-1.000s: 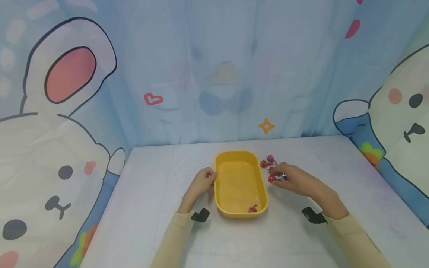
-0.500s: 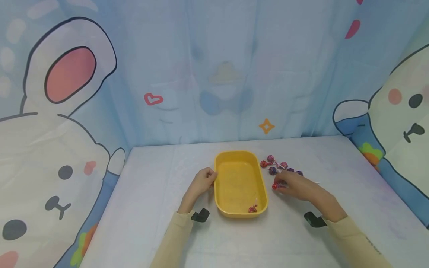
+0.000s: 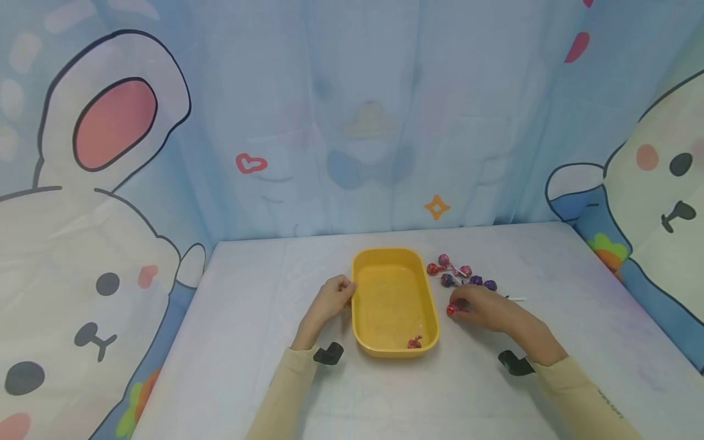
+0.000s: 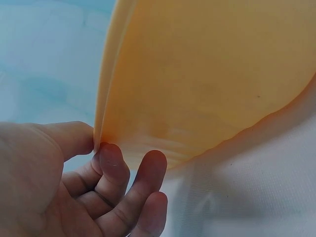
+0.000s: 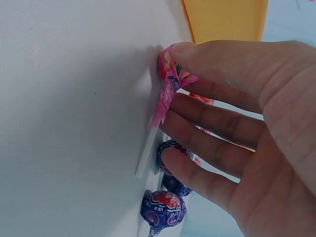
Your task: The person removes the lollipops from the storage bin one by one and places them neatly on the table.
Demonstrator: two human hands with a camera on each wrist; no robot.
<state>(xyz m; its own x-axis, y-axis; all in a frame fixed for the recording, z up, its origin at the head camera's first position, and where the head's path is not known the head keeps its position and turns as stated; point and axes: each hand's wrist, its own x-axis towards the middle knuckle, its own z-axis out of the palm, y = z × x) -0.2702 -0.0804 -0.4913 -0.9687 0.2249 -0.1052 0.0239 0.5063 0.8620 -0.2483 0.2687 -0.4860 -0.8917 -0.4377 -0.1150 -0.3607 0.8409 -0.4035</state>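
My left hand (image 3: 330, 299) pinches the left rim of a yellow tray (image 3: 387, 293) between thumb and index finger. The left wrist view has the tray's wall (image 4: 197, 84) in that pinch, with the other fingers loosely bent beneath. To the right of the tray, my right hand (image 3: 484, 310) pinches a red-and-pink wrapped lollipop (image 5: 167, 96) by its head, low over the table. Its white stick (image 5: 146, 150) points away from the thumb in the right wrist view. Inside the tray's near right corner lies another red lollipop (image 3: 415, 343).
Just beyond my right hand, several lollipops lie loose: a red one (image 3: 432, 269), a pink one (image 3: 443, 260), a dark blue one (image 3: 447, 280) and a purple one (image 3: 490, 285). A white cloth covers the table (image 3: 236, 305), and a printed curtain (image 3: 363, 122) hangs behind it.
My right hand has come nearer and slightly right, away from the loose lollipops, with the red-and-pink lollipop. Purple lollipops have come into view behind it. My left hand and the tray have stayed put.
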